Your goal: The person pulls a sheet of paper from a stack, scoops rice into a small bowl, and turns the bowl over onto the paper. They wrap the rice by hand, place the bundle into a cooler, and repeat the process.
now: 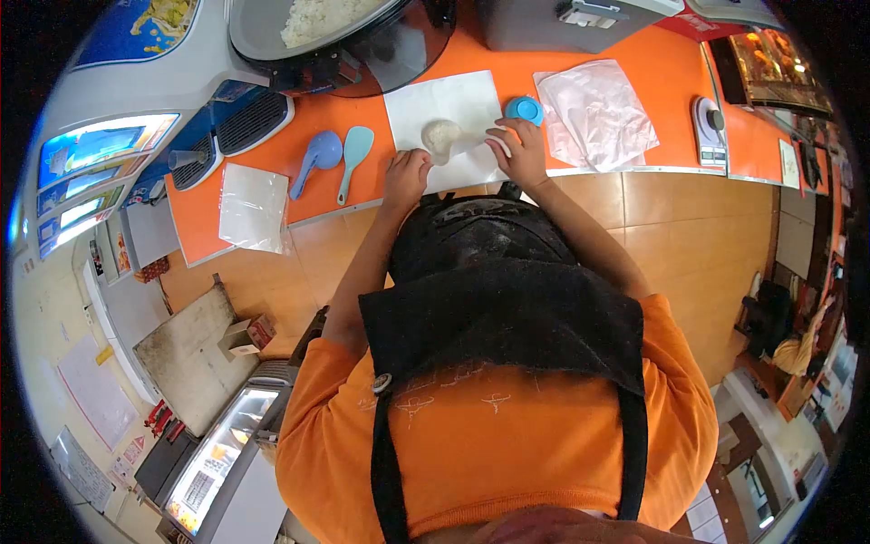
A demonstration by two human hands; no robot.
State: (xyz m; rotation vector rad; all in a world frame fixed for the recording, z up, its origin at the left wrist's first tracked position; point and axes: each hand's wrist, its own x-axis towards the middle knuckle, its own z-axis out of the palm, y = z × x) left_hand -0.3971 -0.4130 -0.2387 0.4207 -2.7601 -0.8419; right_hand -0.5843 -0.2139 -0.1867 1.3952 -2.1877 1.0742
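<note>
Nearest, L hand (406,177) & R hand (518,152) have bent fingers at either side of a translucent film (469,156), its edges hard to make out, so can't tell how firmly either grips; the rice portion (440,136) sits btwn & just beyond them on a white sheet (449,95). Past R hand is a small blue container (524,110), contents unclear, & farther back a pot (258,32) w/ white rice (326,18) & a latched grey box (566,23), both cut off at top; print on L-side panels (107,150) too blurred to read.
</note>
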